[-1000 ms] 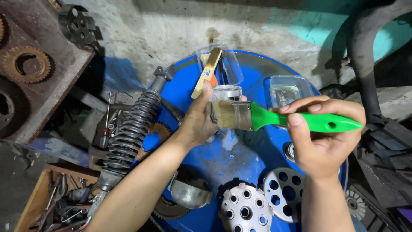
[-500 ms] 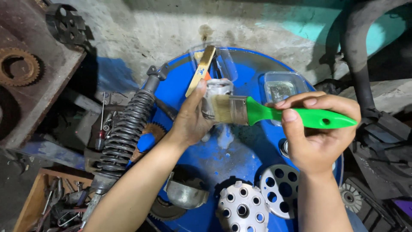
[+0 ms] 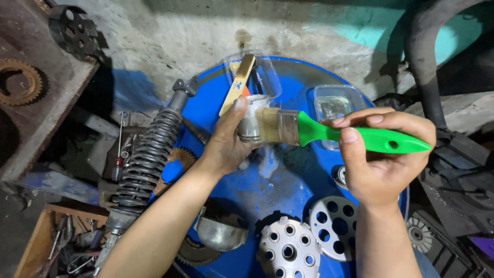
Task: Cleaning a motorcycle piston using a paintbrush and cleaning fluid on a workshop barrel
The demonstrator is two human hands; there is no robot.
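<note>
My left hand (image 3: pixel 226 139) grips a small grey metal cylinder part (image 3: pixel 250 122) above the blue drum top (image 3: pixel 288 175). My right hand (image 3: pixel 383 157) holds a paintbrush with a green handle (image 3: pixel 360 136); its pale bristles (image 3: pixel 267 125) press against the side of the metal part. A second brush with a wooden handle (image 3: pixel 237 85) stands in a clear plastic container (image 3: pixel 267 72) just behind the left hand.
A clear square tub (image 3: pixel 334 103) sits on the drum at the back right. Two perforated metal discs (image 3: pixel 288 247) (image 3: pixel 337 226) and a metal bowl (image 3: pixel 221 234) lie at the front. A black coil shock absorber (image 3: pixel 146 159) leans at the left, beside gears (image 3: pixel 20 82) and a wooden tool box (image 3: pixel 56 247).
Both hands have shifted slightly up and left together; the brush bristles stay against the metal part. The view has tilted a little.
</note>
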